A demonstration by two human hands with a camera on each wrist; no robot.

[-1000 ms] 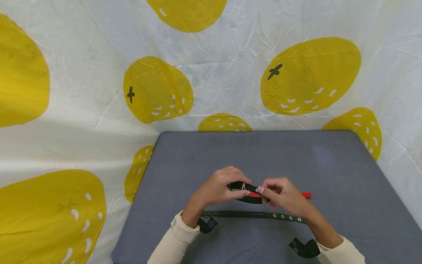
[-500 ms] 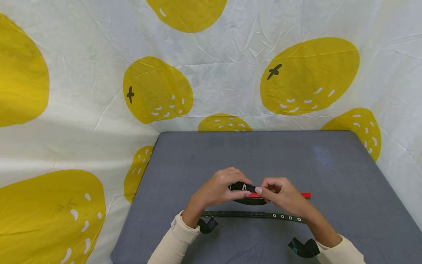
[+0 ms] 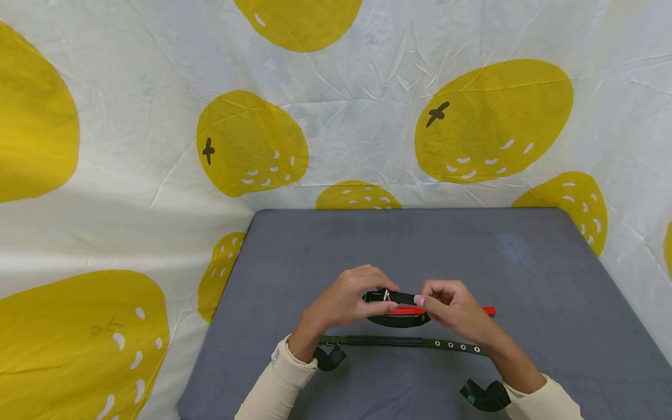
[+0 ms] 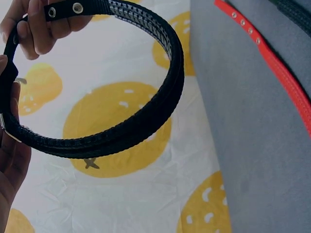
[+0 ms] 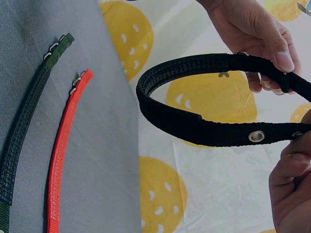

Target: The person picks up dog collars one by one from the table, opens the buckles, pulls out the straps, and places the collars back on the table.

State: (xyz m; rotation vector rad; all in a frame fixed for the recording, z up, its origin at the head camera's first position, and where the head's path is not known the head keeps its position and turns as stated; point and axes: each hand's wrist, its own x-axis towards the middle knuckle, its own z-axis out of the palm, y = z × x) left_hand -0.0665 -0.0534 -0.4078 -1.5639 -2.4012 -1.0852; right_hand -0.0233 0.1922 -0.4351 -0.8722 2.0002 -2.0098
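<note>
Between my two hands a black collar (image 5: 170,124) is bent into a loop above the table. My left hand (image 3: 349,296) pinches it by the metal buckle (image 3: 387,295), thumb below and fingers above. The strap's end is pinched by my right hand (image 3: 454,306), whose fingers are curled. Silver eyelets (image 5: 256,136) show along the strap in the right wrist view. A red collar (image 3: 409,311) lies on the table behind the loop, partly hidden by it and my right hand. Nearer to me lies a dark green collar (image 3: 383,340), stretched out left to right.
The grey padded table (image 3: 336,245) meets a white cloth (image 3: 362,140) printed with yellow fruit at its back and left. Black straps (image 3: 485,395) hang at both wrists.
My right hand has slid slightly right along the strap, so more black strap shows between the hands beyond the buckle. The left hand and the collars on the table stay put.
</note>
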